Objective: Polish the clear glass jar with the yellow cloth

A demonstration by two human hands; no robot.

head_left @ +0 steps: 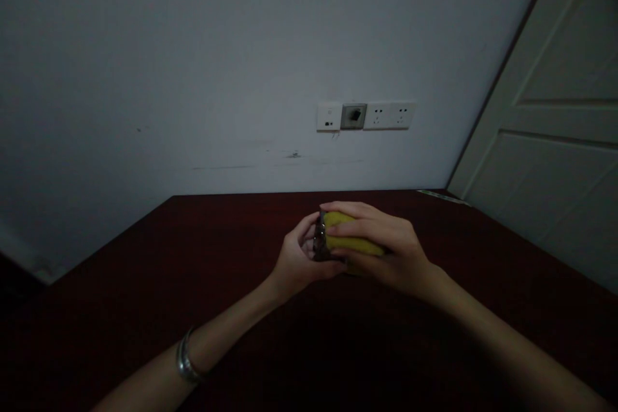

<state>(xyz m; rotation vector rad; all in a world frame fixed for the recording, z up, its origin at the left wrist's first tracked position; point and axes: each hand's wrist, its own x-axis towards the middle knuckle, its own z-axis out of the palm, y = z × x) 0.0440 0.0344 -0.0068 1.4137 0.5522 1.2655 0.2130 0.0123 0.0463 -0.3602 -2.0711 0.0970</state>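
Observation:
My left hand (300, 265) is closed around a clear, shiny glass (319, 243), which looks tilted onto its side. Ridged highlights show along the part of the glass nearest that palm. My right hand (398, 244) wraps over a soft yellow cloth (356, 244) and presses it against the right side of the glass. The yellow stuff is bunched between the fingers, and poor light leaves its exact texture unclear. Both hands meet just above the dark red table (232, 232). Most of the glass is hidden by the cloth and fingers.
Behind the table stands a pale wall (232, 71) with a row of sockets (389, 116) and a grey switch plate (353, 116). A white panelled door (555, 135) borders the right side. A thin strip (441, 197) lies at the table's far right edge.

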